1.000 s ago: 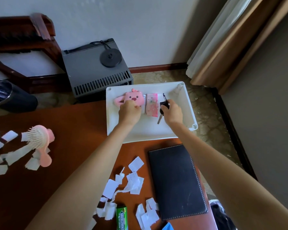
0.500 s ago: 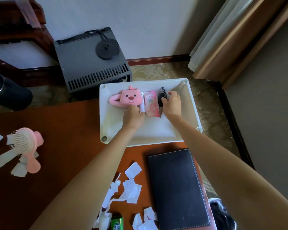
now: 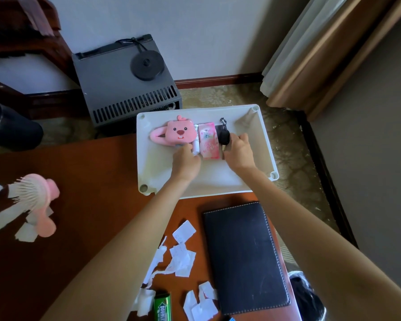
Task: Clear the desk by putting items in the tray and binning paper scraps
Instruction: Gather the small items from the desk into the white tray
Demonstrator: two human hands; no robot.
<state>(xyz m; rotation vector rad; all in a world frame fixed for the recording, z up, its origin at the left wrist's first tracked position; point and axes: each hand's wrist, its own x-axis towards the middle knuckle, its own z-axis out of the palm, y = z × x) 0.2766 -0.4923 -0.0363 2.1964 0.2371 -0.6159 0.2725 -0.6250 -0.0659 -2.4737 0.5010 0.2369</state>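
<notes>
A white tray (image 3: pixel 259 144) sits at the desk's far edge. Lined up inside it are a pink plush toy (image 3: pixel 181 133), a small white tube (image 3: pixel 196 142), a pink packet (image 3: pixel 208 142) and a black key fob (image 3: pixel 224 136). My left hand (image 3: pixel 185 158) is in the tray, its curled fingers at the near end of the white tube, just below the plush. My right hand (image 3: pixel 239 151) pinches the key fob beside the pink packet. The key's blade is hidden under that hand.
On the brown desk lie a black notebook (image 3: pixel 245 256), white paper scraps (image 3: pixel 181 256), a green gum pack (image 3: pixel 162 309) and a pink hairbrush (image 3: pixel 37 200) among more scraps (image 3: pixel 0 216). A dark bin (image 3: pixel 9 128) stands far left, a bag-lined bin (image 3: pixel 306 295) lower right, and a grey box (image 3: pixel 125 82) sits on the floor.
My left hand slid from the plush toy to the white tube. My right hand set the key fob down next to the pink packet and still has it between its fingers.
</notes>
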